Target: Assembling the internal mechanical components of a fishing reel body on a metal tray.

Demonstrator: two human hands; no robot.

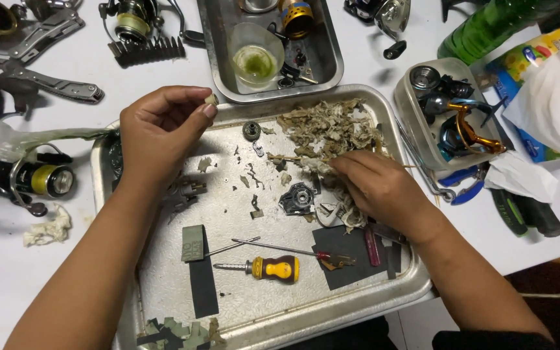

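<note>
I see my left hand (161, 133) pinching a small pale round part (211, 99) above the large dented metal tray (264, 310); my right hand (378, 188) grips dirty shredded tissue (328, 129) piled inside, near a yellow-handled screwdriver (260, 267).

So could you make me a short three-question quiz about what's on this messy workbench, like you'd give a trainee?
1. True or false: the left hand pinches a small pale round part between its fingertips.
2. What does the right hand rest in? A) the heap of shredded grey-brown paper wipes B) a bowl of water C) a toolbox
3. Fill in: the stubby screwdriver lying in the large dented metal tray has a yellow and ____ handle.

Key: 1 true; 2 A; 3 red.
</note>
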